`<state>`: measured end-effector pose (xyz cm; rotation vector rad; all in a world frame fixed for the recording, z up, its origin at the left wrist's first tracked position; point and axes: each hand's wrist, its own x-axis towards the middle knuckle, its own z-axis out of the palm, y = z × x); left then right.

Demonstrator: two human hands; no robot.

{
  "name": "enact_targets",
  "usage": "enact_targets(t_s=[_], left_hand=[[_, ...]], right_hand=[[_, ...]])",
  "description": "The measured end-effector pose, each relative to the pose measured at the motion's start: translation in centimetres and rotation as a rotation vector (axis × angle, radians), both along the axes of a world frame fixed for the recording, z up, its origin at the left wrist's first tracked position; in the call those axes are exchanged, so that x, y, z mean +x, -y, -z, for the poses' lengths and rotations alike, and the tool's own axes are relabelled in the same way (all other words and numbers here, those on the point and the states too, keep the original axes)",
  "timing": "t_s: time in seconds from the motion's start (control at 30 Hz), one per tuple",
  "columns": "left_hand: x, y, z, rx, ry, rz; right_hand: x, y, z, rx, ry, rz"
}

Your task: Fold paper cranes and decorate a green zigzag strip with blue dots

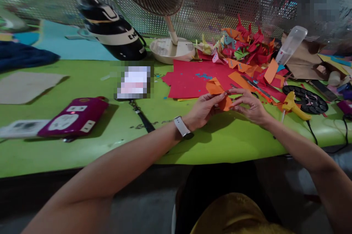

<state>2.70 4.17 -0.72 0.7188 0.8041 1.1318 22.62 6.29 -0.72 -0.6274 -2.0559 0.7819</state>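
Observation:
Both hands meet over the green table (82, 80), pinching a folded piece of orange paper (220, 95). My left hand (205, 109), with a white watch on its wrist, grips the paper's left side with closed fingers. On the right side, my right hand (249, 106) pinches the same piece between thumb and fingertips. Just behind the hands lie red paper sheets (192, 78). A heap of folded red and orange paper shapes (244, 47) rises farther back.
A yellow glue gun (294, 106) and a black round tray (306, 99) lie right of the hands. A fan base (167, 49) and a black bottle (112, 29) stand at the back. A magenta power strip (75, 117) sits left. Metal mesh backs the table.

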Motion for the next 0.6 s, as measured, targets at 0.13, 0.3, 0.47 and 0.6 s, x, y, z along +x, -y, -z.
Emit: enact_targets(t_s=[0.13,0.3,0.47,0.6], left_hand=[[0.03,-0.05,-0.08,-0.009,-0.002,-0.021],[0.06,0.00,-0.23,-0.024,0.013,-0.017],[0.11,0.05,-0.13,0.012,-0.016,-0.002],[0.28,-0.03,0.16,0.036,-0.032,-0.019]], right_hand=[[0.00,0.19,-0.17,-0.037,-0.052,-0.016],[-0.06,0.46,-0.37,-0.135,-0.067,0.002],[-0.12,0.39,-0.34,-0.216,-0.070,-0.011],[-0.36,0.26,-0.35,-0.193,-0.051,0.044]])
